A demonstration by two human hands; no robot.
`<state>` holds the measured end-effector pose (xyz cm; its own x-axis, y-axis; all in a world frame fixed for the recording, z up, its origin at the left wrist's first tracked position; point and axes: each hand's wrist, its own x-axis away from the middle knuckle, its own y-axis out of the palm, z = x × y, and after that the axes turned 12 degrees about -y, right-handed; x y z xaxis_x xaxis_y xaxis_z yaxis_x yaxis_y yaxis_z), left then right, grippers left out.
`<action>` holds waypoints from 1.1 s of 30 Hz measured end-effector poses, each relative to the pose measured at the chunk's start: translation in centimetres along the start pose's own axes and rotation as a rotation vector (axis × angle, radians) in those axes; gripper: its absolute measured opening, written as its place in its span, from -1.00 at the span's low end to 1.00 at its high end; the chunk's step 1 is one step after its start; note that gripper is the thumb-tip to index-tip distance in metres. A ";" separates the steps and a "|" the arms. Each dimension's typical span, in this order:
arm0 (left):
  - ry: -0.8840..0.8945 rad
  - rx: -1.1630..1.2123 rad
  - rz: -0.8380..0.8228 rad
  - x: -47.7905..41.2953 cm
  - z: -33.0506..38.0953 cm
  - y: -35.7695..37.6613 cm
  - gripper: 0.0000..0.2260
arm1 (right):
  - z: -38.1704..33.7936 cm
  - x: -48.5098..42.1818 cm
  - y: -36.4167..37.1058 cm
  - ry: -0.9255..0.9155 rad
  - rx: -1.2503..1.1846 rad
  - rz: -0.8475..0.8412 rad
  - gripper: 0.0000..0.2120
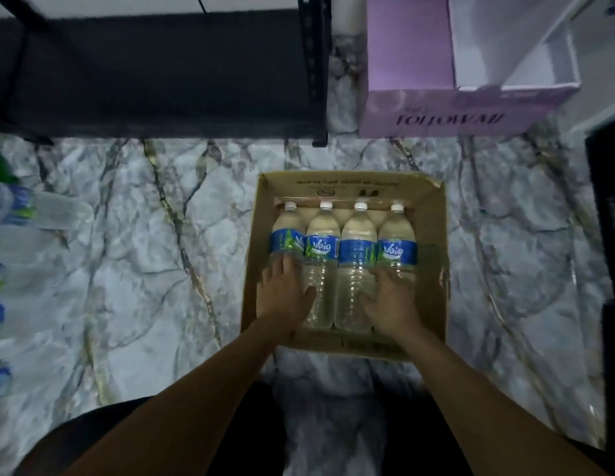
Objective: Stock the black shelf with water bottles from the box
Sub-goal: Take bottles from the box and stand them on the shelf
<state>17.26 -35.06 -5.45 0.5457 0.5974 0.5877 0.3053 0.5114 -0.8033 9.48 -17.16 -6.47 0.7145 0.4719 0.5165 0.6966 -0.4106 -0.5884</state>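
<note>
Light: dim, bluish; the black shelf beyond the box is nearly featureless.
Blur: bottles far left of the box are smeared.
Edges: soft, mildly warped.

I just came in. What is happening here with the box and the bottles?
A person looks down at a cardboard box on the marble floor. Four water bottles lie in it side by side, caps pointing away. The left hand grips the leftmost bottle and the right hand grips the rightmost bottle; neither looks lifted yet. The black shelf stands beyond the box.
</note>
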 end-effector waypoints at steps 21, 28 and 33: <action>-0.071 0.005 0.028 -7.2 -2.0 7.0 0.02 | 2.9 -9.4 8.5 0.023 0.266 0.265 -0.15; -0.052 0.260 -0.017 -8.3 -2.8 6.8 0.18 | 3.5 -9.7 9.2 0.017 0.108 0.180 -0.05; -0.014 0.257 -0.073 -8.6 -3.0 6.9 0.34 | 4.3 -9.8 7.8 0.004 0.056 0.129 0.01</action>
<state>17.04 -38.55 -16.32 0.5178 0.5607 0.6462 0.1344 0.6926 -0.7087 7.58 -21.66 -18.80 0.7981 0.4147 0.4371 0.5944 -0.4233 -0.6838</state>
